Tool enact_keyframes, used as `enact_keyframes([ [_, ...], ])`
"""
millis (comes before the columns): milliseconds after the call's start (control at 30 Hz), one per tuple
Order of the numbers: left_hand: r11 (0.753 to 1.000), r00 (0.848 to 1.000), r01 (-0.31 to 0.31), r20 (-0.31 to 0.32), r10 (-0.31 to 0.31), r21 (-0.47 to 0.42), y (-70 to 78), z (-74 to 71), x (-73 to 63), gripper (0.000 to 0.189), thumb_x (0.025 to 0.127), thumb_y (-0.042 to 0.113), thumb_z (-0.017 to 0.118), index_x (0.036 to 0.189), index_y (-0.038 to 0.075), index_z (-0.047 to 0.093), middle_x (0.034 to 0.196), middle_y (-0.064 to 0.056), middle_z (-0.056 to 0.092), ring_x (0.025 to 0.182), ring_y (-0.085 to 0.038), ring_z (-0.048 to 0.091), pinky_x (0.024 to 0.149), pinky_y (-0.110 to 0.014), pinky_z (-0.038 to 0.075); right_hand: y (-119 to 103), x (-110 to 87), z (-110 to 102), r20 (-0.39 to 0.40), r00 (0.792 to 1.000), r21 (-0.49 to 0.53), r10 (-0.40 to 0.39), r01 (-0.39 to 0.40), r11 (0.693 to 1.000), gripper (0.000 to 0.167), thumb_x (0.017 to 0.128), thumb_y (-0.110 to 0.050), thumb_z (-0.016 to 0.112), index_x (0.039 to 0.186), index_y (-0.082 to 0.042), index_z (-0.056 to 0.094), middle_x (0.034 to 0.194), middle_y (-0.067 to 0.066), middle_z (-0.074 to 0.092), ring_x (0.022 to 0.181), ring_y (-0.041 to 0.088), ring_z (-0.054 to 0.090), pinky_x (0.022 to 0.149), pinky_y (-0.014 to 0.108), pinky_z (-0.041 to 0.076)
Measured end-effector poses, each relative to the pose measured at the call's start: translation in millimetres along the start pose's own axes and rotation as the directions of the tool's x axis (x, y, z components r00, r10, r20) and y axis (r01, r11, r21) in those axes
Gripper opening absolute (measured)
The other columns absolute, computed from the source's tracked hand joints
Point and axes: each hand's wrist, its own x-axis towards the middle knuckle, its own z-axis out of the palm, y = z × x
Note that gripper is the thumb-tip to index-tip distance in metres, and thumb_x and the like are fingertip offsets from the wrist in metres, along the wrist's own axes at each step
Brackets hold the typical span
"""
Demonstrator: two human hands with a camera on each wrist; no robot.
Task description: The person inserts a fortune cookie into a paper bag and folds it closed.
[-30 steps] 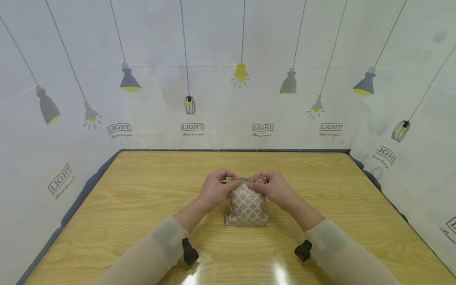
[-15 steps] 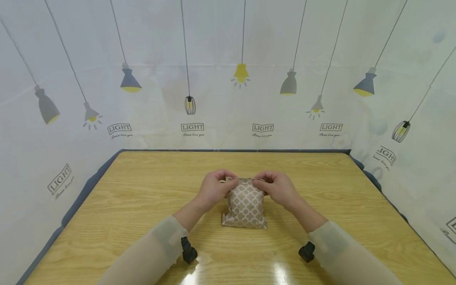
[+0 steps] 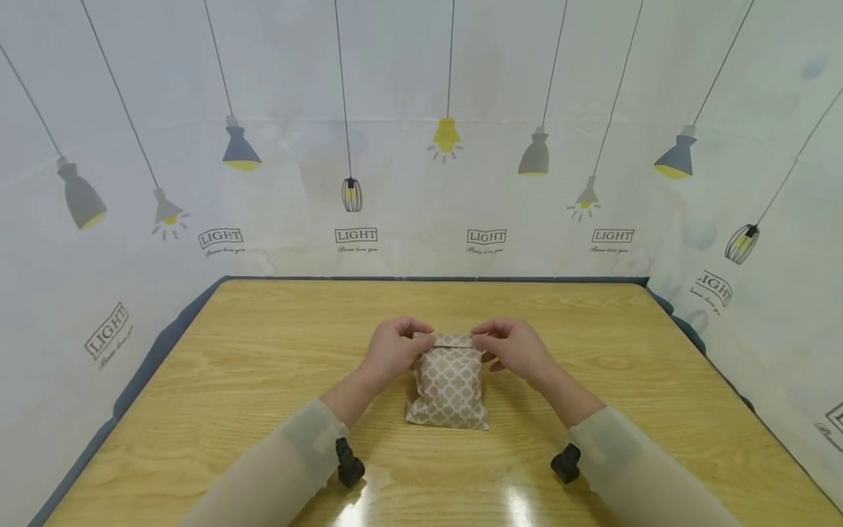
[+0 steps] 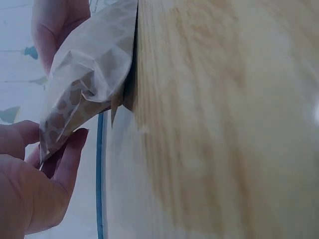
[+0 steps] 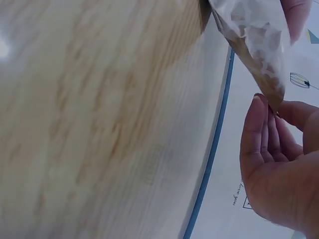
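Note:
A small beige pouch (image 3: 451, 386) with a white lattice pattern is on the wooden table in front of me, its far edge folded over in a strip. My left hand (image 3: 393, 350) pinches the far left corner between thumb and fingers. At the far right corner my right hand (image 3: 520, 353) pinches the same edge. In the left wrist view the crinkled side of the pouch (image 4: 94, 64) tapers to the corner gripped by the left hand (image 4: 40, 184). From the right wrist, the pouch (image 5: 254, 45) narrows to a tip in the right hand (image 5: 279, 159). What the pouch contains is hidden.
The wooden table (image 3: 276, 315) has a dark blue border along its edges. Behind and beside it hangs a pale wall cloth (image 3: 395, 88) printed with lamps. A small black device (image 3: 350, 462) sits at the left cuff, another black device (image 3: 566, 463) at the right.
The pouch has shifted slightly toward me and left. Both hands have moved outward along its far edge, from near the middle to the corners, and the folded strip shows more.

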Motion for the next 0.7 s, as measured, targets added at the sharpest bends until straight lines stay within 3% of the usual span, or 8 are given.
enact_keyframes([
  [167, 0.999, 1.0, 0.012, -0.01, -0.012, -0.044, -0.9, -6.3, 1.2, 0.031, 0.104, 0.012, 0.072, 0.131, -0.003, 0.074, 0.118, -0.013, 0.068, 0.098, -0.019, 0.068, 0.078, -0.031, 0.067, 3, 2.4, -4, -0.001, 1.0, 0.019, -0.002, 0.002, 1.0, 0.03, 0.11, -0.02, 0.066, 0.134, -0.002, 0.072, 0.122, 0.015, 0.077, 0.1, 0.029, 0.077, 0.085, 0.045, 0.067],
  [400, 0.999, 0.999, -0.033, -0.022, 0.033, 0.0, -5.2, -14.1, 0.9, 0.026, 0.106, 0.013, 0.071, 0.126, -0.002, 0.075, 0.12, -0.016, 0.072, 0.106, -0.024, 0.073, 0.087, -0.041, 0.068, 7, 3.0, -4, 0.009, 1.0, 0.021, -0.013, 0.013, 1.0, 0.038, 0.112, -0.018, 0.062, 0.143, 0.003, 0.066, 0.136, 0.021, 0.071, 0.106, 0.031, 0.077, 0.087, 0.046, 0.068],
  [567, 0.999, 0.998, -0.047, -0.029, 0.047, 0.009, -9.1, -22.6, -1.0, 0.023, 0.106, 0.012, 0.072, 0.125, 0.001, 0.076, 0.125, -0.016, 0.074, 0.111, -0.026, 0.073, 0.09, -0.044, 0.068, 7, -1.5, -8, -0.005, 1.0, -0.037, -0.028, 0.028, 0.999, 0.041, 0.113, -0.018, 0.06, 0.149, 0.002, 0.061, 0.145, 0.026, 0.065, 0.117, 0.033, 0.075, 0.091, 0.046, 0.067],
  [700, 0.997, 0.998, -0.061, -0.019, 0.062, 0.051, -10.1, -32.4, -4.1, 0.023, 0.106, 0.015, 0.072, 0.127, 0.006, 0.077, 0.129, -0.013, 0.074, 0.114, -0.027, 0.073, 0.091, -0.042, 0.067, 8, -7.7, -13, -0.025, 0.997, -0.137, -0.072, 0.068, 0.988, 0.041, 0.113, -0.022, 0.06, 0.15, -0.003, 0.062, 0.144, 0.022, 0.067, 0.118, 0.032, 0.073, 0.091, 0.043, 0.067],
])
